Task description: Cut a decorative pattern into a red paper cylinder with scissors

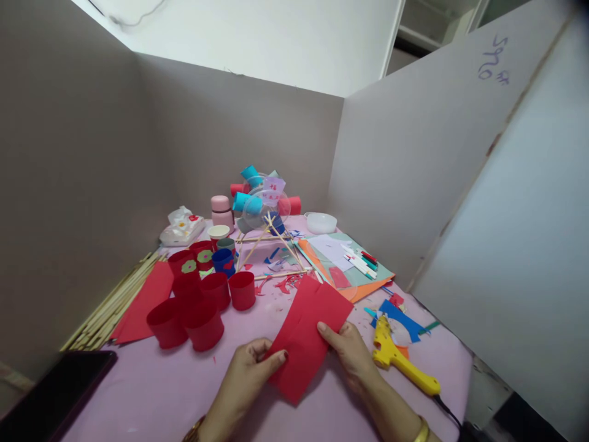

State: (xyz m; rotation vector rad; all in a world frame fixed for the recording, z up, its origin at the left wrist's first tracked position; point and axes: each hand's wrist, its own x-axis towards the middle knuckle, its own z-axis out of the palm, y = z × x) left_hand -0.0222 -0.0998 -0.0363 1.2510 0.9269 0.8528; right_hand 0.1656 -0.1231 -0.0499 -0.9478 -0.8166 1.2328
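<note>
A red sheet [306, 334] is held up by both hands above the near part of a pink table [147, 399], and is slanted away from the body. Its near left edge is pinched between the thumb and bent fingers of the left hand [252, 367]; its right edge is gripped by the right hand [346, 350], with the thumb laid flat on top and the fingers tucked behind. Neither hand is spread open. A gold bangle [422, 430] is worn on the right wrist. Beside the right hand, a yellow glue gun [400, 361] has been laid among blue scraps. Red cups [204, 325] are grouped beyond the left hand, with a blue cup [223, 263] set behind them. Farther back, a wheel [257, 212] hung with coloured tubes is supported by thin sticks [252, 250]. Pens [361, 263] are gathered on papers to the right
</note>
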